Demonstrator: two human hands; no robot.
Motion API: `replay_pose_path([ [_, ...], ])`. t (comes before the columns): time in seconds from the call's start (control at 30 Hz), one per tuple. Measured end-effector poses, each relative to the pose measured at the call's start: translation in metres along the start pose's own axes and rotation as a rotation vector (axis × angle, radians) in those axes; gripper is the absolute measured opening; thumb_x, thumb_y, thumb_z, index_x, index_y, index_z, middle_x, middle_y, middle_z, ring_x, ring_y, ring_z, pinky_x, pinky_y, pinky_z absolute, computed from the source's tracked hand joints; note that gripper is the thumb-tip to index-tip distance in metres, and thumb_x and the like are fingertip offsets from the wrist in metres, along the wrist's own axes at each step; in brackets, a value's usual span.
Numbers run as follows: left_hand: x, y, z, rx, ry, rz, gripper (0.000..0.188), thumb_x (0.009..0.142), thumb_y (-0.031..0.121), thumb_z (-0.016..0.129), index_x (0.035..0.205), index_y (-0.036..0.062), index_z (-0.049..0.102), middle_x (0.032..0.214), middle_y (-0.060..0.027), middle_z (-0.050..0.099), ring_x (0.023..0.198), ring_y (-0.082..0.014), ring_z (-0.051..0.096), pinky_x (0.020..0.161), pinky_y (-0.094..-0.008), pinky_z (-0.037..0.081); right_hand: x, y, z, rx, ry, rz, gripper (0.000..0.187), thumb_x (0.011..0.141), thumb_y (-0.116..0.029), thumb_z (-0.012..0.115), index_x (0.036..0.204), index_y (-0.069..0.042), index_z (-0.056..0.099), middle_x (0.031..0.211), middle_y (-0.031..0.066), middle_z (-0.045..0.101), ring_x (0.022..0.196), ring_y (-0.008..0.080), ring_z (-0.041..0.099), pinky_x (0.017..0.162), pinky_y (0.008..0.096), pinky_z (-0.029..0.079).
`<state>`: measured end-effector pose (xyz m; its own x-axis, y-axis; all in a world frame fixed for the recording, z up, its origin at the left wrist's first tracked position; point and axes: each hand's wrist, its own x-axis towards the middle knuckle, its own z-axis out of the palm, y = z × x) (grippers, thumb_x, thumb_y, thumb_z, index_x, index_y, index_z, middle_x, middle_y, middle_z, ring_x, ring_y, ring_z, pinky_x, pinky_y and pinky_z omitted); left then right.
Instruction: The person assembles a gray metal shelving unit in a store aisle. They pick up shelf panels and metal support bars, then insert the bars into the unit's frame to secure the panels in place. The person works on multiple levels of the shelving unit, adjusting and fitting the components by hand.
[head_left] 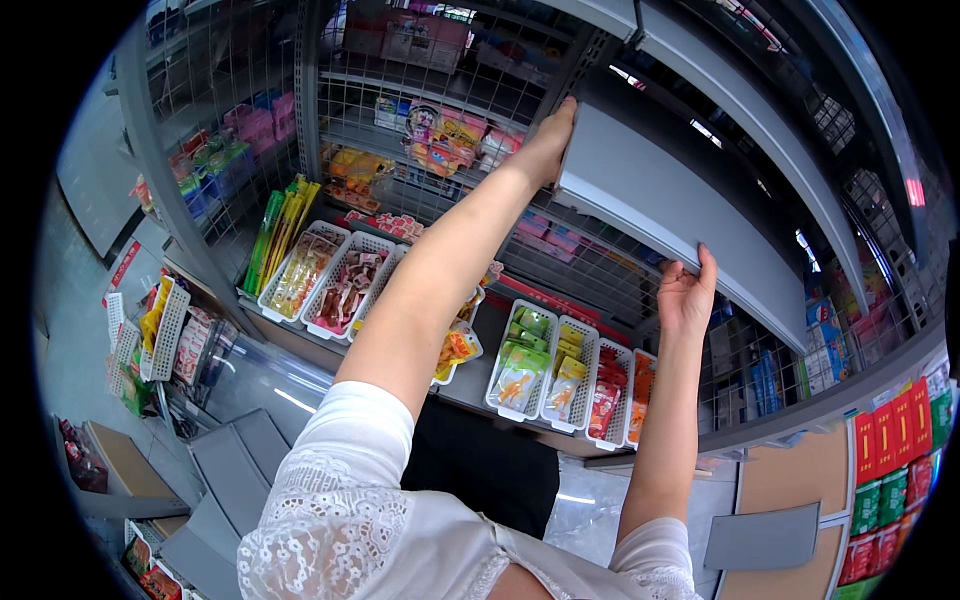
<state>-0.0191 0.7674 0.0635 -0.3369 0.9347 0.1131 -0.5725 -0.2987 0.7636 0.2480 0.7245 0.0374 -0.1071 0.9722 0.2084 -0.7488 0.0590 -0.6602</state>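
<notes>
A long grey metal shelf (655, 180) is held up in front of a rack with wire-mesh backing. My left hand (551, 140) grips its left end beside the upright post, most of the fingers out of sight against the end. Farther right, my right hand (688, 292) holds the front edge from below, with fingertips at the lip and the palm turned up. Underneath, white plastic baskets of packaged snacks stand in a row; one basket (503, 408) with green packets lies between my forearms. My left forearm covers part of the row.
Another grey shelf (745, 105) is fixed above. Long green and yellow packs (275, 232) lean at the left end. Loose grey panels (222, 470) lie on the floor at lower left, and one more panel (762, 536) is at lower right, near stacked red and green boxes (890, 430).
</notes>
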Motion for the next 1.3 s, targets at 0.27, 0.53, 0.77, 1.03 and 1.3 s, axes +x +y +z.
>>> replay_pose_path([
  [0.27,0.019,-0.005,-0.014,-0.045,-0.114,-0.103,0.064,0.091,0.059,0.042,0.13,0.0084,0.045,0.123,-0.0134,0.054,0.111,-0.0278,0.052,0.085,-0.0507,0.045,0.005,-0.004,0.018,-0.013,0.016,-0.035,0.014,0.086,-0.011,0.064,0.095,-0.002,0.058,0.092,0.0067,0.065,0.072,0.0142,0.063,0.052,0.0183,0.054],
  [0.53,0.029,-0.001,-0.027,-0.015,-0.1,-0.053,0.058,0.091,0.057,0.046,0.117,0.0046,0.054,0.102,-0.0138,0.062,0.088,-0.0226,0.061,0.072,-0.0402,0.052,0.016,0.009,0.006,-0.055,-0.072,0.01,0.022,0.085,-0.016,0.065,0.101,-0.006,0.053,0.089,0.0063,0.061,0.068,0.0128,0.057,0.04,0.0183,0.036],
  [0.77,0.001,0.009,-0.017,0.125,-0.062,-0.07,0.062,0.091,0.057,0.044,0.119,0.0029,0.051,0.105,-0.0145,0.061,0.09,-0.026,0.062,0.074,-0.0439,0.052,0.006,0.007,0.01,-0.113,-0.032,0.026,0.014,0.088,-0.016,0.061,0.096,-0.005,0.056,0.084,0.0078,0.065,0.065,0.0147,0.06,0.037,0.0171,0.034],
  [1.03,0.016,0.006,-0.022,0.071,-0.152,-0.128,0.055,0.093,0.055,0.044,0.117,0.0056,0.053,0.104,-0.0124,0.061,0.091,-0.0215,0.061,0.077,-0.0375,0.052,0.003,0.005,0.006,-0.114,-0.1,0.035,0.013,0.089,-0.016,0.058,0.097,-0.006,0.056,0.091,0.0072,0.066,0.067,0.0116,0.062,0.032,0.0165,0.032],
  [1.3,-0.01,0.026,-0.008,0.384,-0.049,0.151,0.06,0.087,0.038,0.055,0.128,-0.0042,0.043,0.113,-0.0174,0.059,0.1,-0.0248,0.06,0.079,-0.036,0.05,0.002,0.009,0.006,-0.112,-0.158,-0.013,0.019,0.088,-0.018,0.059,0.1,-0.006,0.052,0.091,0.0049,0.062,0.071,0.0104,0.06,0.033,0.0167,0.029],
])
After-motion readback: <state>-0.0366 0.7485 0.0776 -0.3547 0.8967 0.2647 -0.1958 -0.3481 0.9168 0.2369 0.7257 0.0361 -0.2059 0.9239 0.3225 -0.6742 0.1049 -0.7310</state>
